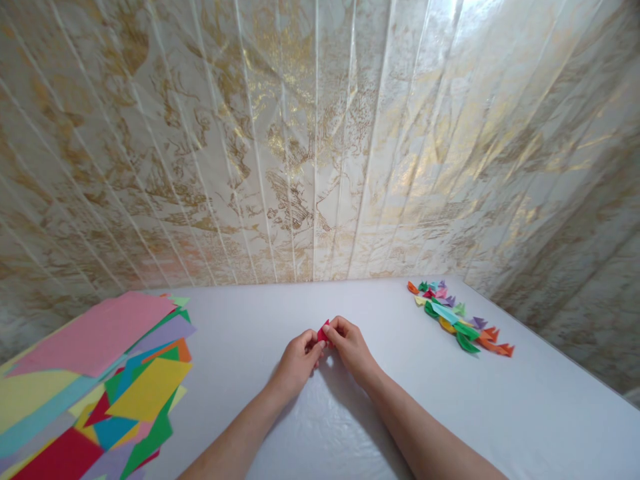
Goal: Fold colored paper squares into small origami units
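A small folded piece of red paper (pixel 323 332) is held up between my two hands over the middle of the white table. My left hand (pixel 300 358) pinches its lower left side between thumb and fingers. From the right, my right hand (pixel 349 343) grips its upper edge, with the thumb lying across the front. The fingers cover much of the paper, so its full shape is hidden.
Loose sheets of coloured paper overlap at the left, among them a large pink sheet (pixel 100 333) and a yellow piece (pixel 153 390). At the right lie several small folded paper figures (pixel 445 313). A gold-patterned curtain (pixel 300 147) hangs behind the white table (pixel 240 320).
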### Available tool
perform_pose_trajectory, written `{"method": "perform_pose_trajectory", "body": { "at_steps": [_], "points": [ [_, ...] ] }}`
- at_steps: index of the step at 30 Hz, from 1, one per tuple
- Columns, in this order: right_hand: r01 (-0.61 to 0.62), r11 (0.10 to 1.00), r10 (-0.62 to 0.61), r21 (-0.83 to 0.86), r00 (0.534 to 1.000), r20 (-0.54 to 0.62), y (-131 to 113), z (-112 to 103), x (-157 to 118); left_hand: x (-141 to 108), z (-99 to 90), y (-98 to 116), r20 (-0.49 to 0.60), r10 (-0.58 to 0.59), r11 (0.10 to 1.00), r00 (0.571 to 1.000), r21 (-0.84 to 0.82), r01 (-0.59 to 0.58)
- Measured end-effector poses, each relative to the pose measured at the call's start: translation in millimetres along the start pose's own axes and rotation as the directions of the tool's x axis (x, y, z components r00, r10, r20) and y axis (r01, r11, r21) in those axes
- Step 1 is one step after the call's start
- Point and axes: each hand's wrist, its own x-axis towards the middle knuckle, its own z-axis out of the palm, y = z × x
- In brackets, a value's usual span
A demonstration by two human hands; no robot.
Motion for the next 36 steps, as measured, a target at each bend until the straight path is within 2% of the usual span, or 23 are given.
{"method": "perform_pose_trajectory", "body": {
  "at_steps": [8,13,20,25,30,36],
  "points": [
    [0.047,0.998,-0.048,-0.045,0.998,-0.031,1.7,-2.0,2.9,-0.9,-0.1,1.7,0.019,0.064,0.998,0.998,0.004,-0.064],
    [0.078,0.986,-0.079,-0.146,0.997,0.004,1.1,0.1,0.6,-1.6,-2.9,6.6,-0.028,0.106,0.993,0.994,-0.044,-0.107],
    [0.059,0.994,-0.052,-0.091,0.996,0.072,0.1,3.8,-2.8,1.0,-7.5,6.0,-0.094,0.098,0.987,0.991,-0.121,-0.109],
    [0.05,0.995,-0.044,-0.091,0.997,0.069,3.4,2.7,-1.8,1.5,-6.9,4.0,-0.107,0.111,0.991,0.988,-0.067,-0.118],
    [0.074,0.973,-0.059,-0.219,0.995,0.076,6.4,1.2,-3.1,2.7,-6.3,1.6,-0.225,0.135,0.987,0.965,-0.058,-0.152],
    [0.148,0.896,-0.116,-0.418,0.988,0.101,2.0,4.4,-9.2,4.7,-4.1,-4.4,-0.269,0.166,0.985,0.949,0.005,-0.171]
  ]
}}
